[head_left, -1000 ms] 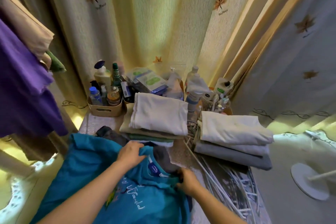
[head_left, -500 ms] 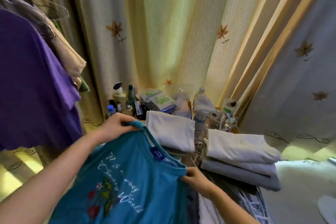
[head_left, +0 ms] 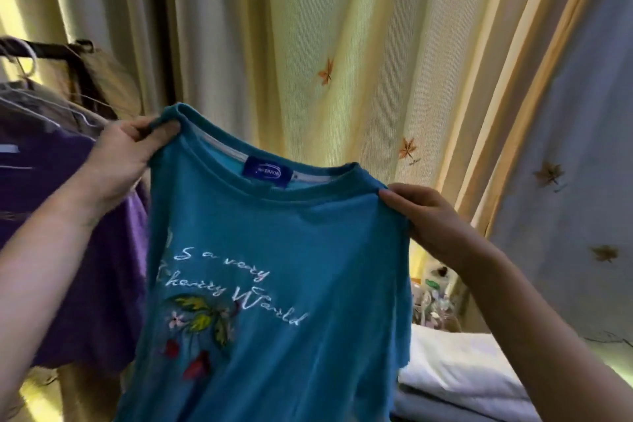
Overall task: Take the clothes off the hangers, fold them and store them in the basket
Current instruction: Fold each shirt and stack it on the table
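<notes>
Holding the teal T-shirt (head_left: 274, 267) up in the air in front of the curtain (head_left: 342, 44), embroidered front facing the camera, hanging straight down instead of lying bunched on the table as a second ago. Gripping one shoulder with the left hand (head_left: 123, 161), fingers (head_left: 164, 128) clamped on the fabric beside the collar; pinching the other shoulder with the right hand (head_left: 435, 219), thumb and fingers closed on the cloth. Looking higher than before, showing only a stack of folded clothes (head_left: 455, 370) and some bottles (head_left: 435, 295) at lower right past the shirt. Showing a purple garment (head_left: 85, 250) hanging on hangers (head_left: 41, 106) at the left.
</notes>
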`<state>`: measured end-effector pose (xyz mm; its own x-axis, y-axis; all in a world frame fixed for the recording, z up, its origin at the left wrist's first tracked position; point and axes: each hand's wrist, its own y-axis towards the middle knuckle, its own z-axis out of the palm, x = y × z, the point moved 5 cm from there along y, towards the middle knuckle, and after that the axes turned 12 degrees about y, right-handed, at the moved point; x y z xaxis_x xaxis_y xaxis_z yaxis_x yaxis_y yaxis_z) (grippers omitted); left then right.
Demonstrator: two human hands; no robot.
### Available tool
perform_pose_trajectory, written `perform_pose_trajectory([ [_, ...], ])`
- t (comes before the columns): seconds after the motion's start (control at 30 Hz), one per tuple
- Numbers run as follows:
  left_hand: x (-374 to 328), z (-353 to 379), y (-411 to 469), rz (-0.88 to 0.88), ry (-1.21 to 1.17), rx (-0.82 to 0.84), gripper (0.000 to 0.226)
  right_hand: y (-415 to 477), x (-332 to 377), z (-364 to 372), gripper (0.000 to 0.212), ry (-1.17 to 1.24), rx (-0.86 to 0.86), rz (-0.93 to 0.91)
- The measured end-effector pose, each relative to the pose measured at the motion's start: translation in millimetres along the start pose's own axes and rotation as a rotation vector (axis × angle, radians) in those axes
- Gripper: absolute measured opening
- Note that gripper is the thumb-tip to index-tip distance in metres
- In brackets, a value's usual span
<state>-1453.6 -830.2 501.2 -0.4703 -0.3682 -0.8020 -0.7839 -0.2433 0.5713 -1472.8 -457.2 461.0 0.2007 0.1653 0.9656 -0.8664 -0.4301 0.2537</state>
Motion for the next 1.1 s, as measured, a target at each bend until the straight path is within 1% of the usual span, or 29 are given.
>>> perform_pose_trajectory([
  [0.07, -37.3, -6.7, 12.7, 0.073, -0.025, -0.028, 0.019, 8.0, 42.6, -3.3, 0.021, 0.043, -0.013, -0.110],
  [0.13, -67.8, -9.3, 17.1, 0.123, -0.099, -0.057, 0.019, 14.9, 75.5, -7.9, 0.019, 0.082, -0.027, -0.196],
  [0.2, -86.5, -2.7, 15.4, 0.161, -0.146, -0.022, 0.022, 16.9, 95.6, -13.6, 0.019, 0.059, -0.060, -0.262],
  [0.3, -80.7, 21.4, 4.3, 0.138, 0.006, 0.103, 0.039, 11.7, 90.2, -16.1, 0.025, -0.123, -0.052, -0.240],
  [0.33, -74.6, 25.7, 0.0, 0.131, 0.040, 0.120, 0.042, 7.0, 85.5, -16.9, 0.031, -0.190, -0.035, -0.232],
  [0.37, -69.5, 26.8, -3.0, 0.135, 0.061, 0.126, 0.039, 2.1, 83.4, -20.0, 0.034, -0.233, -0.032, -0.242],
  [0.4, -66.8, 25.1, -6.1, 0.145, 0.062, 0.122, 0.032, -3.1, 84.2, -25.5, 0.034, -0.234, -0.039, -0.268],
  [0.47, -65.0, 20.1, -9.5, 0.156, -0.031, 0.111, 0.022, -11.7, 89.5, -40.6, 0.032, -0.123, -0.041, -0.319],
  [0.5, -63.6, 20.4, -10.5, 0.155, -0.081, 0.114, 0.024, -14.7, 90.8, -47.4, 0.032, -0.060, -0.036, -0.323],
  [0.53, -59.3, 23.8, -11.8, 0.128, -0.082, 0.115, 0.025, -16.6, 88.8, -52.1, 0.031, -0.034, -0.041, -0.302],
  [0.57, -49.5, 31.5, -13.3, 0.082, -0.029, 0.129, 0.021, -17.2, 81.5, -54.7, 0.030, -0.050, -0.059, -0.253],
  [0.6, -34.9, 41.6, -15.9, 0.025, 0.071, 0.152, 0.017, -16.5, 68.1, -56.9, 0.029, -0.120, -0.098, -0.187],
  [0.67, 0.4, 63.0, -25.9, -0.089, 0.247, 0.165, 0.022, -15.7, 29.4, -59.7, 0.031, -0.289, -0.170, -0.062],
  [0.7, 19.7, 73.3, -33.3, -0.143, 0.274, 0.160, 0.026, -16.0, 8.0, -59.4, 0.031, -0.320, -0.195, -0.013],
  [0.8, 61.2, 103.6, -60.4, -0.261, 0.232, 0.110, 0.034, -21.1, -44.1, -53.4, 0.025, -0.216, -0.336, 0.083],
  [0.9, 78.5, 131.7, -88.2, -0.344, 0.175, 0.058, 0.036, -27.0, -74.5, -38.1, 0.023, -0.071, -0.496, 0.140],
  [0.97, 76.7, 147.5, -111.8, -0.347, 0.129, -0.001, 0.034, -36.3, -90.4, -20.5, 0.020, 0.007, -0.565, 0.148],
  [1.03, 66.2, 161.7, -138.2, -0.309, 0.097, -0.063, 0.027, -47.5, -101.2, 1.6, 0.021, 0.053, -0.605, 0.098],
  [1.1, 52.2, 173.9, -160.8, -0.270, 0.122, -0.078, 0.022, -55.9, -108.3, 25.8, 0.018, 0.134, -0.589, 0.042],
])
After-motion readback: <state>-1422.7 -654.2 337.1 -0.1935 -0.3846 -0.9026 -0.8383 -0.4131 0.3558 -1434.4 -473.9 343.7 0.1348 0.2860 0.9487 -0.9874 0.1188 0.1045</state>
